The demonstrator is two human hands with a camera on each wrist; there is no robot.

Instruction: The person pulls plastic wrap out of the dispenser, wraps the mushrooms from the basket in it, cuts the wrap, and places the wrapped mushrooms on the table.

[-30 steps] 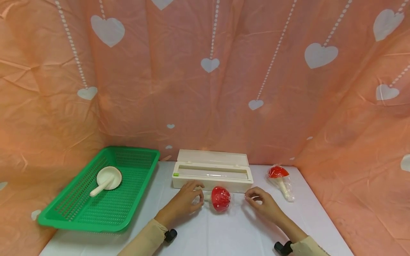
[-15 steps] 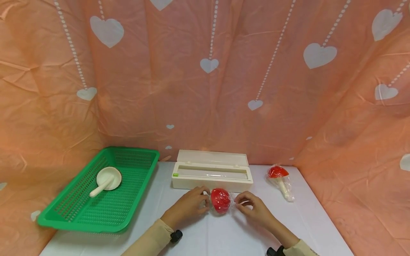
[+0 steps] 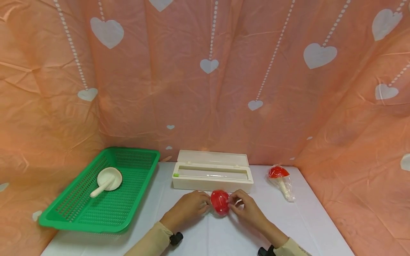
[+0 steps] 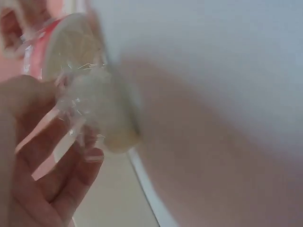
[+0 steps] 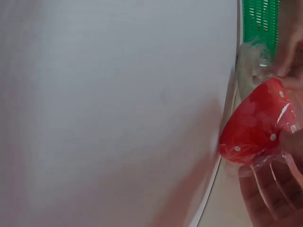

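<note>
A red toy mushroom with white dots lies on its side at the middle of the table, wrapped in clear plastic film. My left hand is at its stem end. In the left wrist view the thumb and fingers pinch the crinkled plastic wrap around the pale stem. At the cap's side, my right hand pinches the film between thumb and fingers. The right wrist view shows the dotted cap with film drawn over it, close to those fingers.
Right behind the hands stands a white cling film dispenser, its lid raised and a roll inside. A green basket on the left holds another mushroom. At the right lies a film-wrapped mushroom. An orange curtain surrounds the table.
My right hand has moved left to the mushroom's cap. My left hand has shifted right and closer round the stem end, which is hidden in the head view.
</note>
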